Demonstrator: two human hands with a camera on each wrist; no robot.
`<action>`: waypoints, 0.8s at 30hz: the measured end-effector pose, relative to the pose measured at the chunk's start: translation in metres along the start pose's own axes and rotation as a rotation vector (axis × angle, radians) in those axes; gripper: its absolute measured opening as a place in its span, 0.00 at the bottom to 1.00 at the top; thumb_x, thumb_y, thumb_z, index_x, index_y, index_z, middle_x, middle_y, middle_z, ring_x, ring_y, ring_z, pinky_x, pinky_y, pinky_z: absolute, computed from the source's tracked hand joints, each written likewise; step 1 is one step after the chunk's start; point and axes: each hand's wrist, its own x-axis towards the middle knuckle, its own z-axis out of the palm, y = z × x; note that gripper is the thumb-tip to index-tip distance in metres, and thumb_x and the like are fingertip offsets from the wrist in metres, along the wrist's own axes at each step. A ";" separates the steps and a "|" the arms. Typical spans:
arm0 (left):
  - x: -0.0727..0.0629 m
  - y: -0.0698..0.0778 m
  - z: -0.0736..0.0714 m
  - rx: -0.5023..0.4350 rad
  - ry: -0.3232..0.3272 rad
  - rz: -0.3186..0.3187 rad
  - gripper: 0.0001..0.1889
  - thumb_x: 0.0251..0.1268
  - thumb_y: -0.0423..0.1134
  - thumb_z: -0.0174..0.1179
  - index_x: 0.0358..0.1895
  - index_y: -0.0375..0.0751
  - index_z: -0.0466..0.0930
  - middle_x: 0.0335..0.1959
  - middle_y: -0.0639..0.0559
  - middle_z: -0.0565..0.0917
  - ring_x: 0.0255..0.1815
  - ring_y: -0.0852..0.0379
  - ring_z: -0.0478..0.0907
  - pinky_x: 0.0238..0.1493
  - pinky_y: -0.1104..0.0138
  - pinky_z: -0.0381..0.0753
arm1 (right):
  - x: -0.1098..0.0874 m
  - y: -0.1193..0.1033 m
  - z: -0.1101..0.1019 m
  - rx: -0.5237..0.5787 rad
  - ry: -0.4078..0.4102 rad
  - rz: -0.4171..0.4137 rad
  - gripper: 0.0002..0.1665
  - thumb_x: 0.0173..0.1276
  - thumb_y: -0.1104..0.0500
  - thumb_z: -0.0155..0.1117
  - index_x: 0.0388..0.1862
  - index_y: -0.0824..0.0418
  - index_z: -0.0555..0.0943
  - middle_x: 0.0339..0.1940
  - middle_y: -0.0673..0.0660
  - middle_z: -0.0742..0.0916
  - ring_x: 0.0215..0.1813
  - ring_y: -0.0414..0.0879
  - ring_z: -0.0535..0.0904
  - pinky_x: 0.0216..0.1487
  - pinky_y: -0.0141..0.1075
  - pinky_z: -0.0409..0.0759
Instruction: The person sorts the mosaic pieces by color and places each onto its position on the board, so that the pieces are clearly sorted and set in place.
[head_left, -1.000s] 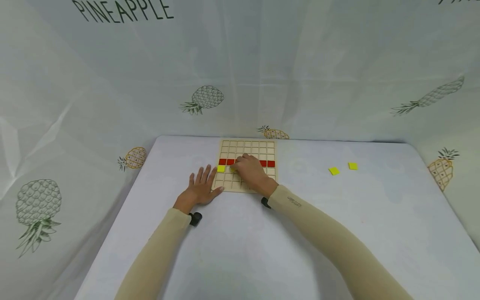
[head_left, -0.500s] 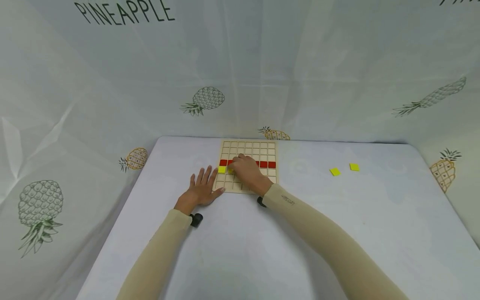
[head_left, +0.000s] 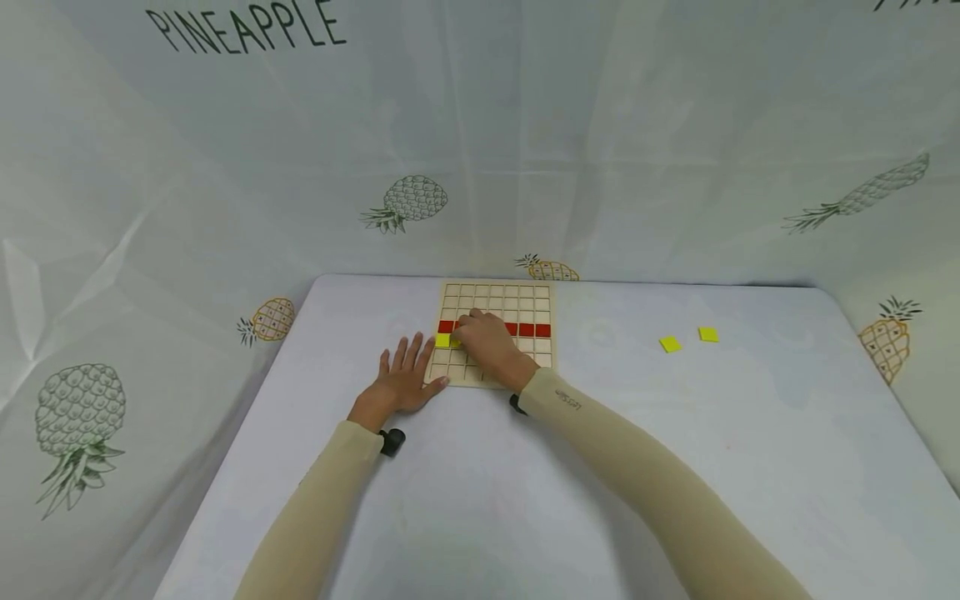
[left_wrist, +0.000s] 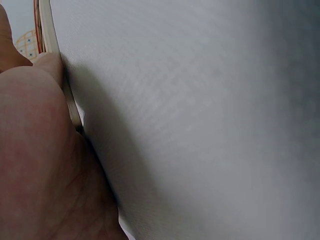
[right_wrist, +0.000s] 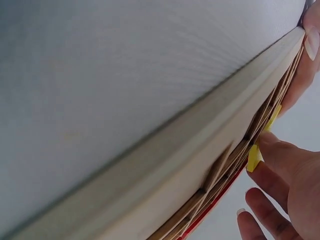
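A wooden grid board (head_left: pixel 497 292) lies flat at the table's far side, with a row of red tiles (head_left: pixel 527 330) across it. Just below that row, a yellow tile (head_left: pixel 443 340) occupies the leftmost cell. My right hand (head_left: pixel 486 340) is over the board and covers part of the red row. Its thumb and index finger pinch a second yellow tile (right_wrist: pixel 254 157), tilted beside the first, as the right wrist view shows. Fingers spread, my left hand (head_left: pixel 402 382) rests on the table, its thumb and fingertips touching the board's left edge.
Two loose yellow tiles (head_left: pixel 670 343) lie on the white table (head_left: pixel 615 467), right of the board. Behind the table hangs a white cloth (head_left: pixel 645 167) printed with pineapples.
My right hand has slid slightly left along the row with the yellow tile, closer to the leftmost one. The left hand stays in place.
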 end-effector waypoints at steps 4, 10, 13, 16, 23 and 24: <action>0.000 0.001 0.001 -0.001 -0.006 0.006 0.48 0.82 0.66 0.42 0.88 0.44 0.30 0.88 0.39 0.29 0.88 0.34 0.26 0.81 0.35 0.27 | -0.002 0.000 0.000 -0.010 -0.009 0.003 0.15 0.73 0.62 0.72 0.56 0.52 0.92 0.53 0.52 0.91 0.54 0.49 0.83 0.61 0.42 0.84; -0.001 0.003 0.000 -0.016 -0.005 0.013 0.48 0.82 0.65 0.43 0.88 0.43 0.31 0.88 0.38 0.29 0.88 0.34 0.26 0.81 0.35 0.26 | -0.012 0.003 0.001 -0.015 0.005 -0.014 0.14 0.75 0.63 0.70 0.55 0.52 0.92 0.54 0.51 0.92 0.54 0.49 0.85 0.58 0.42 0.85; -0.001 0.005 0.000 -0.020 -0.006 0.013 0.48 0.83 0.65 0.43 0.88 0.42 0.30 0.88 0.38 0.29 0.87 0.34 0.25 0.81 0.35 0.26 | -0.021 0.008 -0.003 0.023 0.028 -0.009 0.13 0.76 0.61 0.69 0.55 0.52 0.92 0.56 0.51 0.91 0.57 0.50 0.84 0.60 0.43 0.84; -0.002 0.005 -0.001 -0.020 -0.008 0.006 0.48 0.83 0.65 0.43 0.88 0.43 0.30 0.88 0.38 0.29 0.88 0.34 0.25 0.81 0.35 0.26 | -0.032 0.014 -0.009 0.067 0.045 -0.010 0.12 0.76 0.59 0.71 0.54 0.53 0.92 0.58 0.52 0.90 0.58 0.51 0.83 0.61 0.44 0.83; -0.002 0.002 -0.001 -0.013 -0.010 -0.002 0.48 0.83 0.65 0.43 0.88 0.42 0.30 0.88 0.38 0.29 0.88 0.34 0.26 0.81 0.36 0.26 | -0.058 0.036 -0.011 0.100 0.124 -0.015 0.12 0.72 0.57 0.75 0.53 0.51 0.92 0.58 0.54 0.90 0.58 0.52 0.83 0.59 0.45 0.83; -0.002 0.002 -0.001 -0.014 -0.010 -0.002 0.48 0.82 0.65 0.44 0.88 0.42 0.30 0.88 0.38 0.28 0.88 0.34 0.26 0.81 0.36 0.26 | -0.062 0.040 -0.011 0.108 0.135 -0.014 0.13 0.71 0.57 0.76 0.53 0.51 0.92 0.58 0.54 0.90 0.58 0.52 0.83 0.59 0.46 0.83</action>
